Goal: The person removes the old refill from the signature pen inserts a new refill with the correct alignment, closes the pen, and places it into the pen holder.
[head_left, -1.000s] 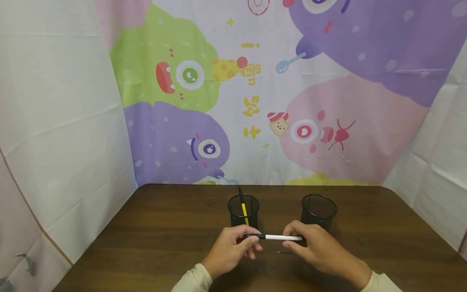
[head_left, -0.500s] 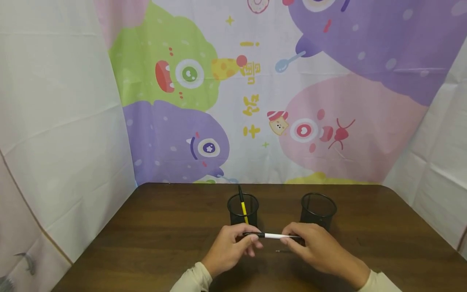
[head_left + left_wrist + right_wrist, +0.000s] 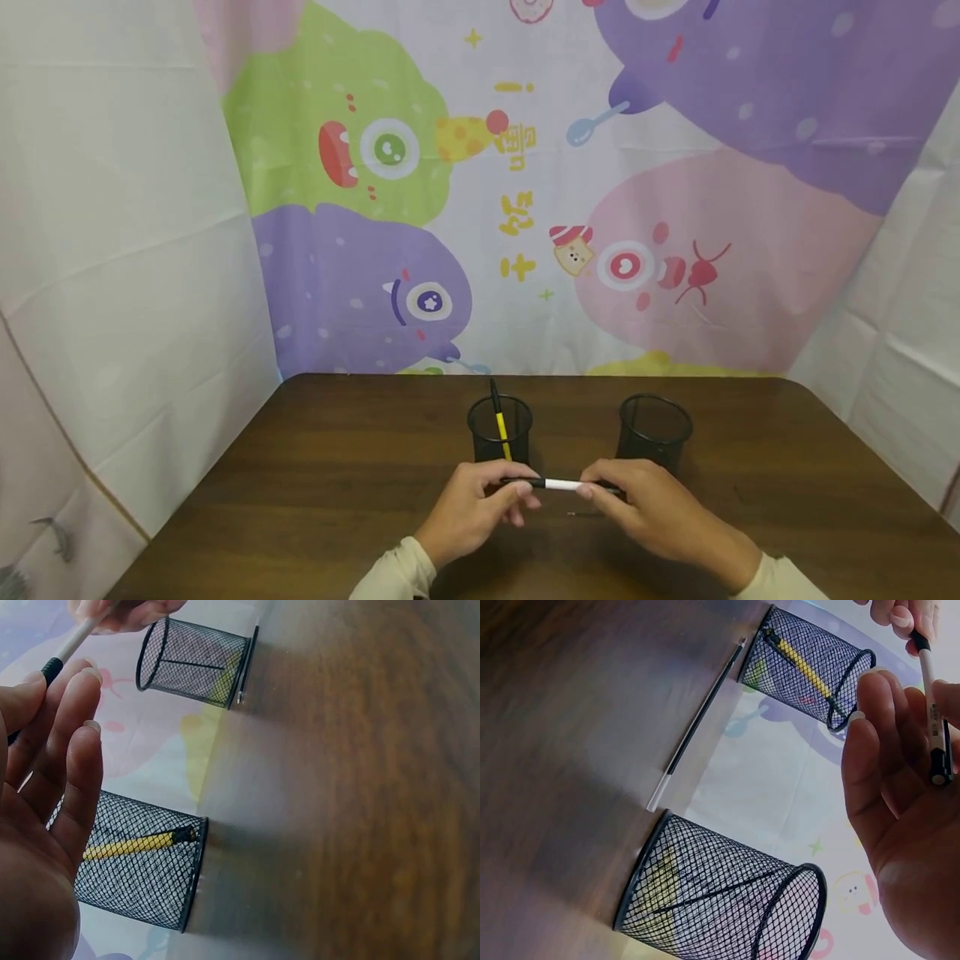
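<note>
In the head view, a white-and-black pen [image 3: 562, 484] is held level above the table between both hands. The left hand [image 3: 468, 510] pinches its black grip end between thumb and fingers. At the other end, the right hand [image 3: 660, 508] grips the barrel; the right wrist view shows the black end of the pen [image 3: 940, 766] by that palm. A thin pen refill [image 3: 697, 727], dark with a clear end, lies on the table below the hands. Behind the left hand stands a black mesh pen cup [image 3: 482, 451] containing a yellow-and-black pen [image 3: 502, 427].
Another black mesh pen cup [image 3: 651, 447] stands behind the right hand, with no pen seen in it. The brown wooden table [image 3: 337, 467] meets a cartoon-printed curtain [image 3: 525, 333] at the back. White cloth hangs on both sides.
The right fingers have shifted slightly left along the pen, so less of the white barrel shows. The left hand keeps its pinch almost in place.
</note>
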### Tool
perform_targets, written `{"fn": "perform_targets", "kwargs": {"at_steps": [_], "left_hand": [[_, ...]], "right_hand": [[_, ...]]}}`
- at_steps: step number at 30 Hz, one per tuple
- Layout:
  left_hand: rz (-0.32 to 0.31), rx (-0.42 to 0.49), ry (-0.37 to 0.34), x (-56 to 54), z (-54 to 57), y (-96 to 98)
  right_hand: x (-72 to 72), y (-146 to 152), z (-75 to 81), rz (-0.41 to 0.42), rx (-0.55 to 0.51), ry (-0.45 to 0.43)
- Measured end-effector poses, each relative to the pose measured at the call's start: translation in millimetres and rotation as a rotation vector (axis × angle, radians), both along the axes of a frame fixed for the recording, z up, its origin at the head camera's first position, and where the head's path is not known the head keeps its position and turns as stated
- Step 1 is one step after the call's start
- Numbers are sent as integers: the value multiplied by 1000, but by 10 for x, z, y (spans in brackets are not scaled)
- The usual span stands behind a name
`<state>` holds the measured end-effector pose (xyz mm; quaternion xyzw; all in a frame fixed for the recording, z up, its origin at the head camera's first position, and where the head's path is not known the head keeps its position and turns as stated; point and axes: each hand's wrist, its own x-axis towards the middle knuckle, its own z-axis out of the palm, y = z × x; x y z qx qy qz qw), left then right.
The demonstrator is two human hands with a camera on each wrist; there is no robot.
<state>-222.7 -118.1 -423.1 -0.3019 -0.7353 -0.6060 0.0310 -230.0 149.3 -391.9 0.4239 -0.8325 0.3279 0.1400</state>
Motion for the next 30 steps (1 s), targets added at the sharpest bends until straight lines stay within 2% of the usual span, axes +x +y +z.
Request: {"fn": "perform_targets", "kwargs": {"at_steps": [6, 13, 21, 30], "left_hand": [[-7, -7, 4, 6, 8, -7], [1, -10, -10, 2, 3, -5], [-1, -4, -53, 1, 5, 7], [11, 19, -60, 5, 39, -22]], "right_hand": [[-15, 4, -2, 38, 4, -22], [-26, 11, -10, 22, -5, -56], [-25, -8, -12, -28, -8, -18], [-26, 3, -7, -78, -11, 26]]}}
